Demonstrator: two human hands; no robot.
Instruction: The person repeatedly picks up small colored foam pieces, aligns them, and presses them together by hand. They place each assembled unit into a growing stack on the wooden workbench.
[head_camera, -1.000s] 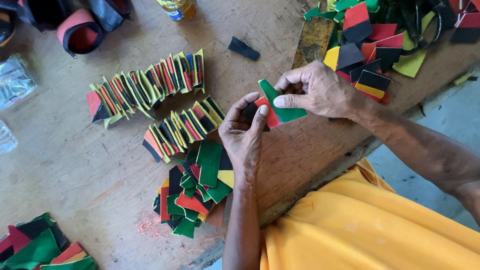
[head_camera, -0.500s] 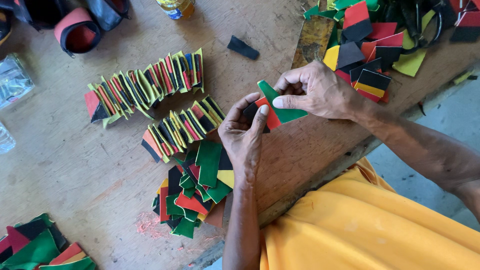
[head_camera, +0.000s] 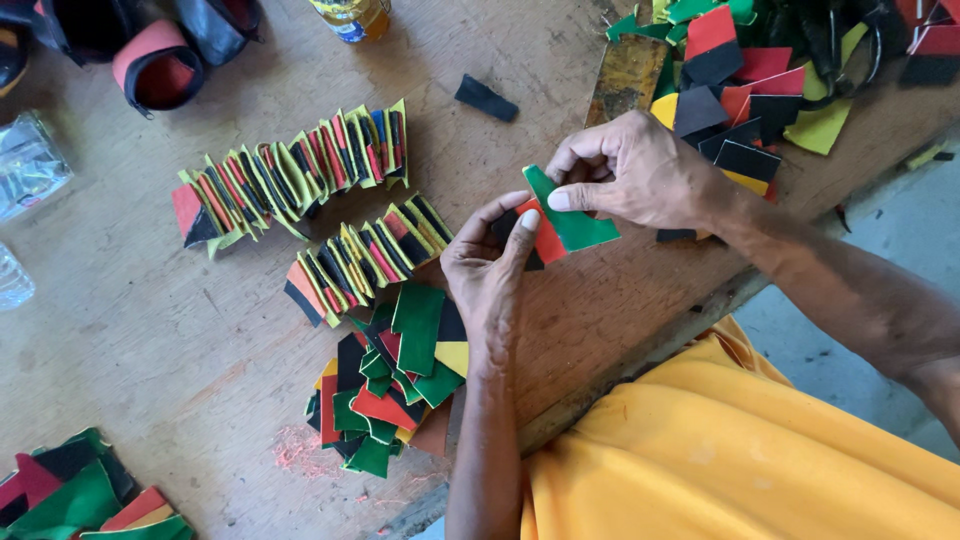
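My left hand (head_camera: 492, 268) and my right hand (head_camera: 632, 172) together pinch a small stack of flat cut pieces (head_camera: 568, 218), green on top with red and black beneath, held just above the wooden table (head_camera: 130, 330). The left thumb presses on the red piece, and the right thumb and fingers grip the green one. Directly below my left hand lies a loose pile of green, red, black and yellow pieces (head_camera: 390, 390). Two rows of assembled multicoloured pieces (head_camera: 290, 178) (head_camera: 365, 255) lie on the table to the left.
A heap of red, black, yellow and green offcuts (head_camera: 745, 90) fills the top right. A black scrap (head_camera: 486, 98) lies near the top centre, beside a bottle (head_camera: 350, 15). Tape rolls (head_camera: 150, 65) sit top left, more coloured pieces (head_camera: 80, 495) bottom left. The table edge (head_camera: 640, 355) runs diagonally by my yellow shirt.
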